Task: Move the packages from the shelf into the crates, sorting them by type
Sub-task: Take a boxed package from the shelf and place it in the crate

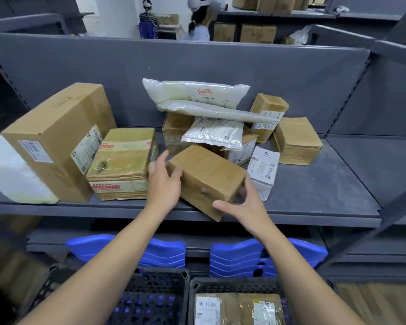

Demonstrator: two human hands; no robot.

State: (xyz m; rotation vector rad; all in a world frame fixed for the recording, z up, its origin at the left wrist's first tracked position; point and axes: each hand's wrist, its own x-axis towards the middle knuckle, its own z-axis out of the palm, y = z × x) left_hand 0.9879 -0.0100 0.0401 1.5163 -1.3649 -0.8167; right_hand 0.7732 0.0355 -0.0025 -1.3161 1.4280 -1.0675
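A plain brown cardboard box (209, 177) sits tilted at the front edge of the grey shelf (314, 200), one corner hanging over the lip. My left hand (164, 184) holds its left end, thumb on the top edge. My right hand (242, 205) holds its right end, thumb on the front face and fingers around the far side. Behind it lie more boxes and white plastic mailer bags (197, 95) in a heap. Below, two black perforated crates stand side by side: the left crate (150, 296) shows no packages, the right crate (239, 285) holds labelled cardboard boxes.
A large carton (56, 141) and a taped yellowish box (124, 163) stand at the shelf's left, with a small white box (263, 170) at the right. Blue plastic bins (237, 256) sit under the shelf. Two people stand beyond the back panel. A slanted metal brace (384, 207) crosses at right.
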